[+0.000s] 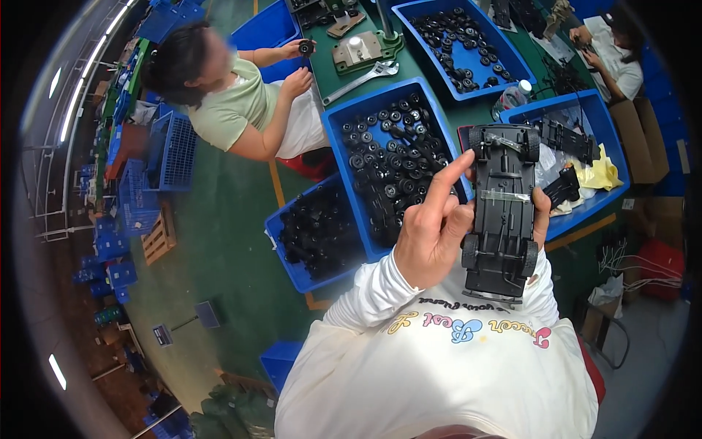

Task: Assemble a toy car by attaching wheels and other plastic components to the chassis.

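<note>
A toy car chassis (pixel 503 208) lay underside up between both hands, the left hand (pixel 433 230) at its nine o'clock. A bin of wheels (pixel 391 157) stood at ten o'clock, a wrench (pixel 363 79) beyond at eleven, a second bin (pixel 316 233) at nine.

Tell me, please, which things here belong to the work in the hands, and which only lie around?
In use:
- black toy car chassis, underside up, four wheels on
- right hand holding it
- left hand beside it, forefinger raised
- blue bin of black wheels, nearest

Lying about:
- wrench
- yellow cloth
- plastic bottle
- far blue bin of wheels
</note>
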Demonstrator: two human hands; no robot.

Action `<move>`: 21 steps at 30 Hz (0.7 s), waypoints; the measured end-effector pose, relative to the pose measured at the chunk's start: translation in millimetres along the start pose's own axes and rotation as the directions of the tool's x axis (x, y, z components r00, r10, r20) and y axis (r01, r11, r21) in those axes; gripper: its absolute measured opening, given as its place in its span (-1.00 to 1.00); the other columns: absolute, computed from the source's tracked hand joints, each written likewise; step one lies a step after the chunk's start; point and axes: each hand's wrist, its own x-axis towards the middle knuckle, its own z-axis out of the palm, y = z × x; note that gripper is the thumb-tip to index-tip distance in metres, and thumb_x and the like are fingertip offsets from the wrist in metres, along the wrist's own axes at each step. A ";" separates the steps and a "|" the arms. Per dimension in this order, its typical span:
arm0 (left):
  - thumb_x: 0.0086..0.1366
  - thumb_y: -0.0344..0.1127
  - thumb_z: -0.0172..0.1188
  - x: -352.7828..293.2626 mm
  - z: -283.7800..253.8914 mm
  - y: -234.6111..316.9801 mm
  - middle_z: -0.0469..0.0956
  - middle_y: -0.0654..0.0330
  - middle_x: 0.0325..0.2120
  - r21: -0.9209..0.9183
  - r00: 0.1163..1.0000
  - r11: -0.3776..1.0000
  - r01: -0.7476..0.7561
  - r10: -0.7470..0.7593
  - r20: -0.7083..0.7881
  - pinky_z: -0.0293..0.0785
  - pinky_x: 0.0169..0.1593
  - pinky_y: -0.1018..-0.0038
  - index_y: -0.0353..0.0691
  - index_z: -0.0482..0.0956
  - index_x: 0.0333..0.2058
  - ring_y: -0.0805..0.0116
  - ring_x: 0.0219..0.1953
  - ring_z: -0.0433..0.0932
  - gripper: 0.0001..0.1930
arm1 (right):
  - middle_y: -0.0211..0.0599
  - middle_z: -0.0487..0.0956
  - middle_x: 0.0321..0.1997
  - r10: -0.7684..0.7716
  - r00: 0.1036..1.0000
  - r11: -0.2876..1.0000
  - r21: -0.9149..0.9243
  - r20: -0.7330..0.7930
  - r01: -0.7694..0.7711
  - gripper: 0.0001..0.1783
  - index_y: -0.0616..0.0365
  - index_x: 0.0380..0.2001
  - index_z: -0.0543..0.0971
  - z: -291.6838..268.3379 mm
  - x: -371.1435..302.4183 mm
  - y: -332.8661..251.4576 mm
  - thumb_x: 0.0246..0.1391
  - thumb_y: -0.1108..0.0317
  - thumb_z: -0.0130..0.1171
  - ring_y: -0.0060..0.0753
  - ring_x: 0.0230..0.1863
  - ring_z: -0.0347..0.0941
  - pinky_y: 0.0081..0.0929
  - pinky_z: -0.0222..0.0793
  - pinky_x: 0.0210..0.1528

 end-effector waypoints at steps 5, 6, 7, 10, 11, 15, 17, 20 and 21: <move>0.47 -0.11 -0.10 -2.3 -14.6 -20.2 0.30 0.28 -0.70 -0.026 0.987 0.999 0.029 -0.033 -0.159 0.20 -0.47 0.58 -0.28 0.20 0.23 0.55 -0.64 0.24 -0.51 | 0.03 0.37 0.23 0.063 0.997 0.992 -0.103 -0.048 -0.068 -0.16 0.19 0.30 0.19 -0.3 23.5 1.0 0.17 -0.24 -0.14 -0.13 -0.12 0.58 -0.23 0.63 -0.18; 0.47 -0.11 -0.10 -4.7 -18.0 -22.9 0.29 0.30 -0.70 -0.051 0.980 0.998 0.021 -0.031 -0.199 0.19 -0.46 0.59 -0.28 0.21 0.22 0.56 -0.62 0.23 -0.53 | 0.03 0.36 0.23 0.037 0.998 0.983 -0.176 -0.054 -0.046 -0.18 0.19 0.30 0.19 0.4 31.6 0.5 0.19 -0.22 -0.16 -0.15 -0.12 0.58 -0.24 0.64 -0.20; 0.47 -0.12 -0.11 -6.8 -21.3 -24.1 0.28 0.31 -0.69 -0.075 0.970 0.997 0.012 -0.030 -0.239 0.18 -0.44 0.60 -0.28 0.23 0.20 0.57 -0.60 0.22 -0.54 | 0.03 0.38 0.22 0.021 0.999 0.974 -0.224 -0.024 -0.026 -0.20 0.19 0.29 0.21 2.8 42.7 -0.4 0.19 -0.21 -0.16 -0.16 -0.13 0.59 -0.25 0.64 -0.20; 0.46 -0.10 -0.09 -13.8 -29.7 -34.2 0.28 0.34 -0.67 -0.093 0.936 0.995 0.027 -0.058 -0.346 0.14 -0.44 0.63 -0.30 0.25 0.16 0.62 -0.59 0.21 -0.55 | -0.01 0.48 0.12 0.005 1.000 0.951 -0.309 0.028 0.004 -0.29 0.19 0.23 0.31 17.0 87.8 -2.6 0.21 -0.13 -0.14 -0.17 -0.18 0.60 -0.29 0.63 -0.21; 0.46 -0.08 -0.09 -13.6 -30.1 -32.0 0.27 0.36 -0.67 -0.128 0.923 0.992 0.007 -0.056 -0.380 0.11 -0.46 0.64 -0.29 0.27 0.14 0.64 -0.59 0.20 -0.55 | -0.01 0.48 0.12 0.007 0.996 0.942 -0.335 0.084 0.021 -0.31 0.19 0.22 0.31 17.5 108.1 -6.0 0.22 -0.11 -0.12 -0.18 -0.17 0.60 -0.28 0.62 -0.21; 0.47 -0.07 -0.10 -21.8 -36.7 -38.8 0.22 0.38 -0.67 -0.155 0.909 0.988 -0.010 -0.056 -0.413 0.06 -0.51 0.66 -0.30 0.25 0.14 0.67 -0.61 0.17 -0.54 | -0.10 0.60 -0.10 0.013 0.981 0.908 -0.413 0.195 0.070 -0.33 0.31 0.09 0.42 35.7 189.1 -13.8 0.20 -0.10 -0.07 -0.23 -0.20 0.61 -0.32 0.58 -0.14; 0.47 -0.09 -0.10 -26.3 -40.1 -39.2 0.22 0.37 -0.67 -0.157 0.901 0.988 -0.009 -0.060 -0.429 0.06 -0.52 0.68 -0.31 0.23 0.14 0.67 -0.62 0.17 -0.55 | -0.28 0.65 -0.35 0.007 0.991 0.939 -0.341 0.133 0.039 -0.55 0.17 -0.19 0.57 61.0 210.8 -12.9 0.11 -0.02 0.14 -0.42 -0.42 0.60 -0.48 0.58 -0.31; 0.47 -0.10 -0.10 -29.1 -42.9 -37.6 0.22 0.37 -0.67 -0.192 0.885 0.981 -0.025 -0.068 -0.461 0.08 -0.53 0.68 -0.32 0.23 0.12 0.66 -0.62 0.18 -0.57 | -0.07 0.64 -0.26 -0.118 0.986 0.862 -0.481 0.117 0.160 -0.37 0.29 -0.08 0.52 76.7 232.4 -16.3 0.15 -0.14 0.00 -0.27 -0.28 0.63 -0.35 0.59 -0.15; 0.47 -0.10 -0.10 -30.0 -44.4 -38.5 0.22 0.37 -0.67 -0.191 0.882 0.981 -0.026 -0.067 -0.466 0.08 -0.53 0.68 -0.32 0.23 0.12 0.66 -0.62 0.18 -0.57 | -0.02 0.64 -0.23 -0.014 0.989 0.890 -0.450 0.147 0.080 -0.34 0.30 -0.07 0.53 78.0 232.8 -17.2 0.14 -0.16 -0.01 -0.25 -0.27 0.64 -0.33 0.59 -0.13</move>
